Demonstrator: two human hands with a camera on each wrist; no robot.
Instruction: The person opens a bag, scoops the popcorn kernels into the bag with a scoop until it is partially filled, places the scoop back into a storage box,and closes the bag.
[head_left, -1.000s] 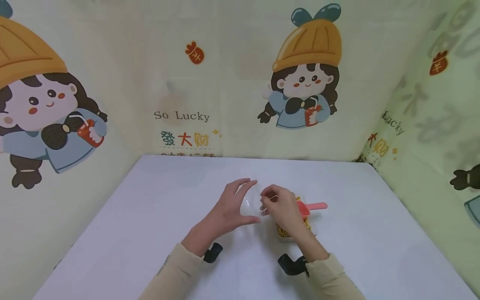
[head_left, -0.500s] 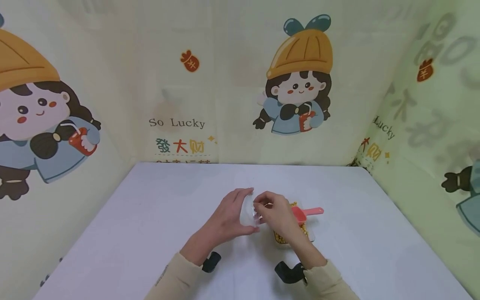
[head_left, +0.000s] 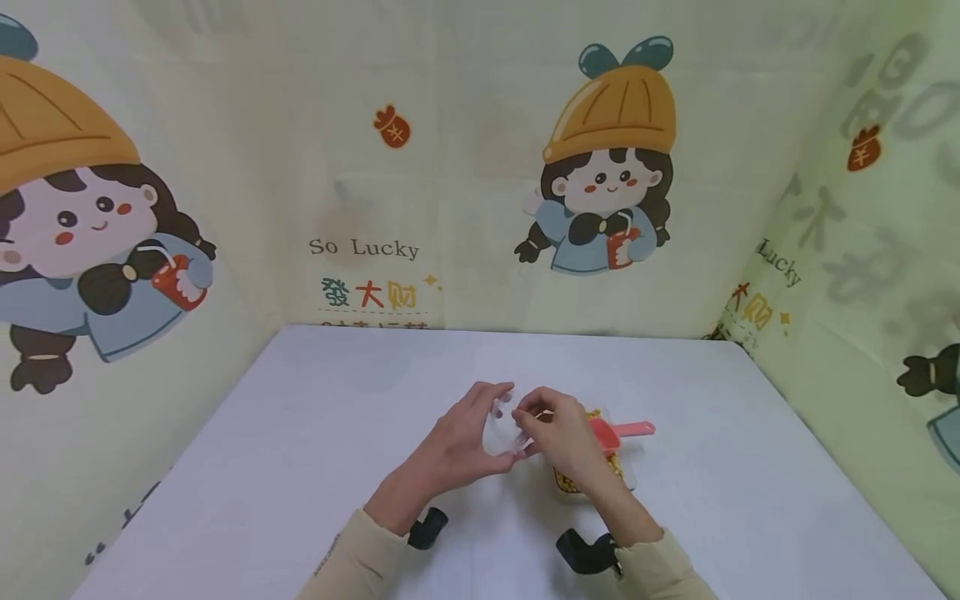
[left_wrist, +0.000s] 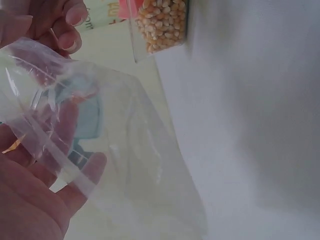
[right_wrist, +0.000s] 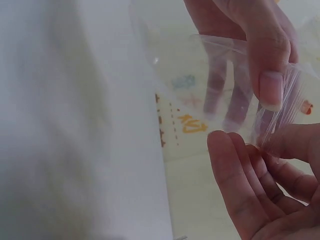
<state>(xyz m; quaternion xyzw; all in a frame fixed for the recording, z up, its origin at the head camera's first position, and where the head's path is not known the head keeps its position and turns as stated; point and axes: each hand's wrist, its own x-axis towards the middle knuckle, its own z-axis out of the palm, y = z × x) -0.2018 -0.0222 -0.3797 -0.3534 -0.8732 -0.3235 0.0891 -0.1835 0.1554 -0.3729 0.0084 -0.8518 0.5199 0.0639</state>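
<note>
A clear plastic bag (left_wrist: 145, 145) hangs between my two hands above the table. My left hand (head_left: 461, 435) curves round the bag's mouth, thumb on the near side and fingers showing through the film in the right wrist view. Facing it, my right hand (head_left: 566, 433) pinches the gathered edge of the bag (right_wrist: 280, 107) between thumb and fingertips. Just beyond the right wrist is a clear box (head_left: 572, 497) of yellow corn kernels (left_wrist: 162, 25), partly covered by that hand. A pink scoop (head_left: 633, 429) rests on the kernels, its handle pointing right.
The white table (head_left: 300, 467) extends around both hands. Printed cloth walls (head_left: 480, 208) enclose it at the back and sides. Black wrist mounts (head_left: 585, 552) hang under both forearms.
The head view has shifted slightly. My left fingers have curled inward at the bag's mouth, and the right fingertips have shifted a little along its edge. The corn box and scoop stay put.
</note>
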